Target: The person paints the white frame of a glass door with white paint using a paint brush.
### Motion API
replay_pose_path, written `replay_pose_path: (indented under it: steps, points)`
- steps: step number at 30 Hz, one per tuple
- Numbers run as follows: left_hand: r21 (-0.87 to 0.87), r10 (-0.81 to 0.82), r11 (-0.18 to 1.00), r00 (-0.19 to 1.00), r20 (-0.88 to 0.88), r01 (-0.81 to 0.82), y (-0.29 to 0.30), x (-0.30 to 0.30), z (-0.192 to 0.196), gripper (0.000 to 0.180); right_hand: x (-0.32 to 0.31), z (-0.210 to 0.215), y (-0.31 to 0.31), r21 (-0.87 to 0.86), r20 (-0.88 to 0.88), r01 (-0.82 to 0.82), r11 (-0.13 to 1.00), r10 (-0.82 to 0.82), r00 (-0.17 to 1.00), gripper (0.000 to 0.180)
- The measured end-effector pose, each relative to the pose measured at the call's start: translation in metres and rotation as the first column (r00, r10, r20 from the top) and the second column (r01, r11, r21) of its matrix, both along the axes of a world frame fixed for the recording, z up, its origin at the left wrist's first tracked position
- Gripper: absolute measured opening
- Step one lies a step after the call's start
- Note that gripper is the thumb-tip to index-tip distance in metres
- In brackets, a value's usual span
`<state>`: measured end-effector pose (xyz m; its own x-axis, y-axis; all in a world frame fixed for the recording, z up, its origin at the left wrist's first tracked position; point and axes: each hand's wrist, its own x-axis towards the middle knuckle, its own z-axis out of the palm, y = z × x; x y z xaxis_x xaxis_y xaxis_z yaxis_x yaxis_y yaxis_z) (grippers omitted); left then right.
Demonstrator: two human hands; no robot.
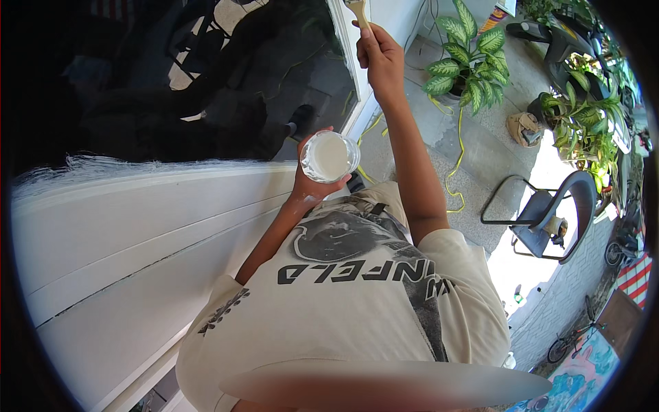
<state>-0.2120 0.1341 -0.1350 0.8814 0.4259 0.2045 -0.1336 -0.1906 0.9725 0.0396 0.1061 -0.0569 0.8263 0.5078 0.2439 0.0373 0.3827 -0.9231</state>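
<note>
In my left hand is a clear plastic cup of white paint, its fingers wrapped round the side. White smears mark the wrist below it. My right arm is stretched far forward, with the right hand closed on the pale handle of a paintbrush. The upper picture edge cuts off the brush's far end, so its bristles and what they touch cannot be made out. Beside that hand runs the white upright frame of a dark, reflective window pane.
White brush strokes cover the pane's lower left edge, above white boarding. To the right are a potted leafy plant, a yellow cord on the paving, a brown bag, a dark chair and a parked motorbike.
</note>
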Motion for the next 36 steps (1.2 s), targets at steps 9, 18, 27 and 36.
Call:
replay_pose_path:
  steps: [9, 18, 27, 36]
  points:
    - [0.039, -0.020, 0.999, 1.000, -0.003, 0.020, 0.001, 0.004, 0.004, 0.106, -0.007, -0.232, 0.016, -0.499, -0.043, 0.132, 0.856, -0.176, 0.983, 0.032]
    - [0.081, -0.001, 0.997, 1.000, 0.004, 0.001, 0.005, 0.003, -0.002, 0.106, 0.001, -0.216, -0.002, -0.640, -0.349, -0.126, 0.758, -0.141, 0.926, 0.029]
    - [-0.010, -0.005, 1.000, 1.000, 0.017, 0.005, 0.003, 0.006, 0.002, 0.106, 0.005, 0.007, -0.023, -0.164, -0.226, -0.193, 0.967, 0.154, 0.962, 0.031]
    - [0.056, -0.014, 0.998, 0.999, 0.032, 0.012, 0.003, 0.010, -0.004, 0.105, 0.022, -0.155, 0.026, -0.262, -0.161, -0.085, 0.961, 0.043, 0.986, 0.031]
